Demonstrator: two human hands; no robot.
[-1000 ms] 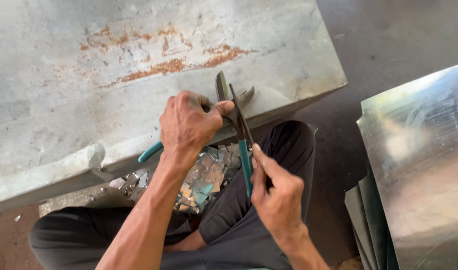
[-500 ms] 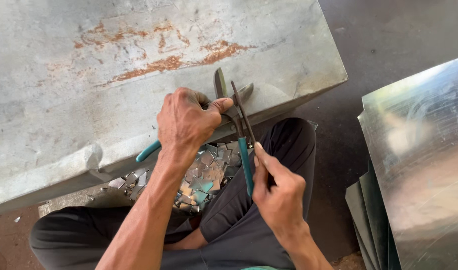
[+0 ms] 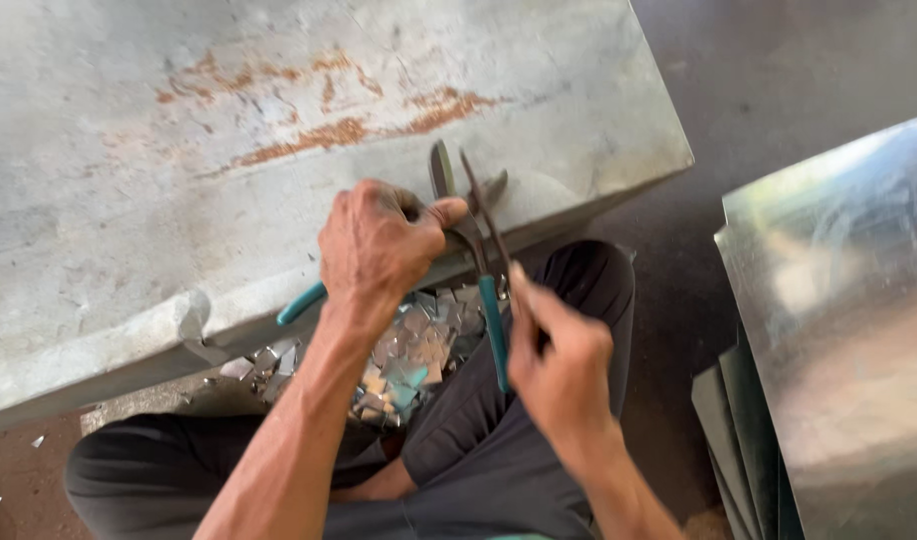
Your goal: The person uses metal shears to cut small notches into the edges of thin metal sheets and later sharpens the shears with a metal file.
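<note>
Fingers [image 3: 434,215] of our left hand [image 3: 379,250] wrap tight around green-handled pliers [image 3: 304,303] at the metal sheet's [image 3: 229,130] edge. Our right hand [image 3: 559,360] grips closed around tin snips [image 3: 489,290]. Metal offcuts [image 3: 419,345] lie below.

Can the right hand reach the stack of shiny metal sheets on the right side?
Probably yes: the metal sheets lie close beside the right hand with nothing between them, but that hand is busy gripping the snips.

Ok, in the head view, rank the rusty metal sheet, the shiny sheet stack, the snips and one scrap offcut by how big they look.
1. Rusty metal sheet
2. Shiny sheet stack, cut off by the frame, so its full size is unsure
3. Snips
4. Scrap offcut
</note>
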